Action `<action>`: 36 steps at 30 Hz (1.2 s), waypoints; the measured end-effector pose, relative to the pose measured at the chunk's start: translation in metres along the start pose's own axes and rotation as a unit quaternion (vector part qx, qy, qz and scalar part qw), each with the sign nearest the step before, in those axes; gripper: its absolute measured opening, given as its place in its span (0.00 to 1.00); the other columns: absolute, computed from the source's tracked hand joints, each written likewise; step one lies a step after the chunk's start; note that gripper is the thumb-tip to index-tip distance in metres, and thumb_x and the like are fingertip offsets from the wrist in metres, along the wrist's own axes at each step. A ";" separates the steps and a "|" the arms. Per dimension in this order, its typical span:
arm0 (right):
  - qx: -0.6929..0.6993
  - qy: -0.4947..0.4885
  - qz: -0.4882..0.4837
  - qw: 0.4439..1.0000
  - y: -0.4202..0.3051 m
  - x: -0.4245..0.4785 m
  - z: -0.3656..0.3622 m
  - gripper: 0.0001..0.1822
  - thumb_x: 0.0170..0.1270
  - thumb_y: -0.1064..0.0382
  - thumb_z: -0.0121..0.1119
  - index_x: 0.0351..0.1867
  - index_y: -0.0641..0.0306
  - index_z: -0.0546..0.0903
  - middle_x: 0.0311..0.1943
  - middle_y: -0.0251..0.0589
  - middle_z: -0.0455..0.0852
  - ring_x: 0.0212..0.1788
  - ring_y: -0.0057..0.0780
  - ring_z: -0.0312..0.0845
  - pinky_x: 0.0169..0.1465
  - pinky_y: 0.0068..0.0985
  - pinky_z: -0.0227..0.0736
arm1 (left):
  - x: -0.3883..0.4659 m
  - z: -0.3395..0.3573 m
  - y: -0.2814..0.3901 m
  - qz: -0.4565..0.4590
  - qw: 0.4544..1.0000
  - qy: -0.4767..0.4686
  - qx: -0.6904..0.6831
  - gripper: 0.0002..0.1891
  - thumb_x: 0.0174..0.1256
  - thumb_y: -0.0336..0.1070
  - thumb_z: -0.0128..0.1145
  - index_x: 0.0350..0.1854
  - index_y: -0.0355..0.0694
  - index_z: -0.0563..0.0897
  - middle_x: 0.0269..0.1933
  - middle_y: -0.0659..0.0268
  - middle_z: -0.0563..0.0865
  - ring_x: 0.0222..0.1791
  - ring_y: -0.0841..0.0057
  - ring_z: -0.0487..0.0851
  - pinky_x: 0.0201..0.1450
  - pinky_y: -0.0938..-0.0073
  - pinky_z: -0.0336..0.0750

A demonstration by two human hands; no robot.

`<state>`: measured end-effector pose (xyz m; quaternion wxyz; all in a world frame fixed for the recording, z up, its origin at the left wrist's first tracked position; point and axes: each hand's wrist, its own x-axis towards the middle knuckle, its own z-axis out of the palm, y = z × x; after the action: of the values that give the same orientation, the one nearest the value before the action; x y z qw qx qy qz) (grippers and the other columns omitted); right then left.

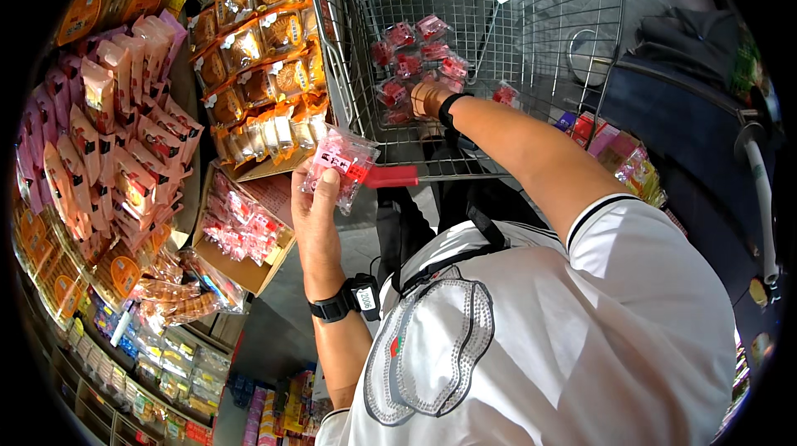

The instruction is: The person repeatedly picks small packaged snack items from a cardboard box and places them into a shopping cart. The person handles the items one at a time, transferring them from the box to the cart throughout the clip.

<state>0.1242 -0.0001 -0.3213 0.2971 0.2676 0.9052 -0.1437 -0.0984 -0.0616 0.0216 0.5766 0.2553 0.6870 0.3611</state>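
Note:
My left hand grips a clear plastic packet with pink contents, thumb across its printed label. It is held up at the near left corner of a wire shopping cart, beside the cart's red handle piece. My right hand reaches down inside the cart, among several similar pink packets on its wire floor. Its fingers are mostly hidden, so whether they hold a packet is unclear. One more pink packet lies apart, to the right of my right wrist.
Left of the cart stands a display box of orange-wrapped pastries. An open cardboard box below it holds more pink packets. Further left are pink-bagged snacks and shelves of goods. Colourful packages sit right of the cart.

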 end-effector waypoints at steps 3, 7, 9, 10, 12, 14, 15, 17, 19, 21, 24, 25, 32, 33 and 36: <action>-0.002 -0.049 -0.084 0.995 0.006 0.003 0.000 0.13 0.63 0.68 0.57 0.49 0.58 0.84 0.41 0.40 0.88 0.46 0.46 0.85 0.41 0.37 0.83 | -0.003 -0.001 -0.003 -0.012 1.000 -0.002 -0.003 0.22 0.71 0.49 0.60 0.60 0.40 0.77 0.44 0.72 0.85 0.38 0.85 0.81 0.35 0.80 0.73; 0.396 -0.122 0.145 0.898 0.024 -0.026 -0.069 0.11 0.66 0.63 0.59 0.48 0.58 0.83 0.34 0.42 0.85 0.37 0.41 0.87 0.33 0.38 0.83 | -0.008 -0.001 -0.001 -0.005 1.000 -0.012 -0.005 0.22 0.71 0.49 0.60 0.59 0.40 0.77 0.44 0.73 0.84 0.38 0.85 0.80 0.35 0.79 0.73; 0.701 -0.095 0.166 0.687 0.038 -0.059 -0.074 0.12 0.63 0.59 0.61 0.44 0.61 0.80 0.35 0.42 0.86 0.29 0.34 0.86 0.30 0.31 0.82 | -0.006 -0.005 -0.004 0.006 0.999 -0.022 -0.024 0.21 0.72 0.48 0.59 0.58 0.40 0.77 0.44 0.73 0.84 0.38 0.84 0.81 0.35 0.79 0.73; 0.750 -0.038 0.215 0.624 0.037 -0.099 -0.121 0.14 0.62 0.56 0.62 0.42 0.64 0.78 0.36 0.42 0.86 0.24 0.31 0.85 0.27 0.26 0.81 | -0.005 -0.007 -0.006 0.010 0.999 -0.027 -0.031 0.20 0.72 0.47 0.59 0.58 0.39 0.78 0.44 0.73 0.84 0.38 0.84 0.81 0.34 0.79 0.73; 0.762 -0.052 0.132 0.631 0.063 -0.078 -0.079 0.15 0.64 0.58 0.61 0.48 0.60 0.73 0.38 0.42 0.87 0.29 0.33 0.86 0.31 0.31 0.84 | -0.006 -0.012 -0.008 0.013 0.998 -0.033 -0.050 0.19 0.72 0.47 0.58 0.57 0.39 0.78 0.43 0.73 0.84 0.38 0.84 0.81 0.34 0.79 0.74; 0.851 -0.027 0.124 0.509 0.069 -0.126 -0.121 0.19 0.65 0.59 0.60 0.55 0.61 0.72 0.42 0.42 0.86 0.39 0.35 0.87 0.40 0.39 0.86 | -0.009 -0.015 -0.006 0.014 0.996 -0.050 -0.069 0.18 0.72 0.46 0.58 0.56 0.39 0.79 0.42 0.73 0.84 0.38 0.84 0.81 0.34 0.79 0.74; 0.843 0.024 0.164 0.512 0.066 -0.142 -0.139 0.21 0.67 0.58 0.58 0.58 0.62 0.71 0.46 0.44 0.85 0.44 0.36 0.87 0.44 0.38 0.85 | -0.009 -0.018 -0.007 0.018 0.995 -0.057 -0.074 0.18 0.72 0.46 0.58 0.55 0.39 0.79 0.42 0.73 0.84 0.38 0.84 0.81 0.34 0.79 0.74; 0.875 0.079 0.142 0.457 0.063 -0.168 -0.159 0.20 0.71 0.57 0.56 0.59 0.61 0.70 0.50 0.44 0.82 0.45 0.36 0.87 0.45 0.38 0.86 | -0.009 -0.024 -0.006 0.027 0.994 -0.072 -0.081 0.17 0.72 0.46 0.58 0.54 0.40 0.80 0.41 0.74 0.84 0.37 0.84 0.82 0.34 0.79 0.74; 0.888 0.137 0.106 0.427 0.055 -0.187 -0.170 0.20 0.73 0.57 0.54 0.61 0.61 0.70 0.50 0.44 0.82 0.45 0.36 0.87 0.45 0.37 0.86 | -0.015 -0.029 0.000 0.020 0.991 -0.088 -0.098 0.18 0.71 0.45 0.60 0.56 0.39 0.79 0.45 0.73 0.84 0.42 0.84 0.81 0.43 0.79 0.73; 0.893 0.188 0.081 0.401 0.040 -0.204 -0.188 0.19 0.74 0.57 0.53 0.61 0.61 0.70 0.49 0.44 0.82 0.45 0.36 0.87 0.44 0.38 0.86 | -0.020 -0.039 0.005 0.014 0.985 -0.120 -0.124 0.23 0.70 0.43 0.63 0.61 0.35 0.77 0.52 0.70 0.83 0.52 0.82 0.79 0.60 0.79 0.70; 0.891 0.240 0.052 0.382 0.004 -0.223 -0.221 0.17 0.76 0.56 0.49 0.59 0.61 0.73 0.48 0.44 0.84 0.45 0.36 0.87 0.45 0.41 0.87 | -0.028 -0.061 0.008 0.038 0.987 -0.128 -0.094 0.23 0.70 0.45 0.62 0.60 0.38 0.77 0.49 0.71 0.83 0.48 0.84 0.79 0.53 0.79 0.72; 0.894 0.248 0.033 0.372 -0.008 -0.225 -0.227 0.17 0.76 0.56 0.49 0.59 0.60 0.73 0.48 0.44 0.84 0.45 0.36 0.87 0.45 0.41 0.86 | -0.033 -0.068 0.010 0.044 0.987 -0.129 -0.080 0.23 0.70 0.45 0.62 0.60 0.38 0.77 0.48 0.71 0.83 0.47 0.85 0.79 0.52 0.79 0.72; 0.907 0.244 -0.017 0.343 -0.094 -0.218 -0.280 0.21 0.78 0.53 0.47 0.64 0.61 0.73 0.58 0.43 0.81 0.52 0.37 0.86 0.53 0.44 0.85 | -0.066 -0.127 0.015 0.081 0.977 -0.154 -0.125 0.18 0.71 0.44 0.61 0.56 0.41 0.76 0.46 0.70 0.83 0.42 0.82 0.81 0.46 0.74 0.79; 0.907 0.244 -0.019 0.343 -0.104 -0.212 -0.283 0.21 0.78 0.53 0.47 0.64 0.62 0.73 0.59 0.43 0.81 0.52 0.37 0.85 0.54 0.43 0.84 | -0.068 -0.136 0.013 0.087 0.975 -0.159 -0.127 0.18 0.71 0.44 0.61 0.55 0.41 0.76 0.45 0.69 0.83 0.42 0.82 0.81 0.46 0.73 0.80; 0.903 0.256 -0.046 0.342 -0.142 -0.196 -0.293 0.22 0.78 0.53 0.48 0.66 0.63 0.73 0.59 0.43 0.81 0.54 0.35 0.84 0.55 0.40 0.84 | -0.080 -0.167 0.007 0.107 0.974 -0.149 -0.131 0.20 0.71 0.44 0.62 0.58 0.40 0.76 0.45 0.70 0.83 0.41 0.84 0.81 0.44 0.77 0.80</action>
<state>0.0412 -0.0710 0.0425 -0.3789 0.3553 0.2678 -0.8114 -0.2460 -0.1530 0.0879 0.6590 0.3005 0.5086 0.4656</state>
